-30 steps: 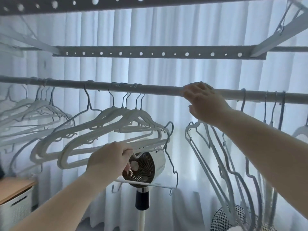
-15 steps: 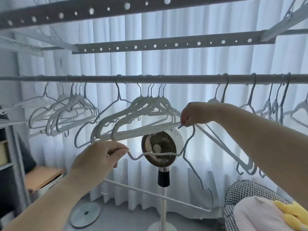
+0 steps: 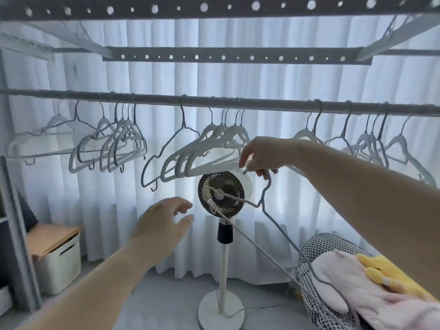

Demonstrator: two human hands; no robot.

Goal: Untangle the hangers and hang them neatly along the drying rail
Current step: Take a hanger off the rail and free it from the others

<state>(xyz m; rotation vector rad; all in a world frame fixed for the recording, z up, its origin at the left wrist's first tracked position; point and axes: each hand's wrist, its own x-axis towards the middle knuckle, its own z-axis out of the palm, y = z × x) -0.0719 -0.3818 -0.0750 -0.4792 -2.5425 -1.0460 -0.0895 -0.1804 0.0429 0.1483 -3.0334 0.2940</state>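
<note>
Pale hangers (image 3: 215, 133) hang bunched along the grey rail (image 3: 273, 104); one thin wire hanger (image 3: 262, 207) dangles tilted below it.

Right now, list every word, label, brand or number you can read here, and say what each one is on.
Nothing here can be read.
Fan: a small dark marking on top of its white housing, just under the right hand, too blurred to read.
Bin: no lettering shows.
</note>
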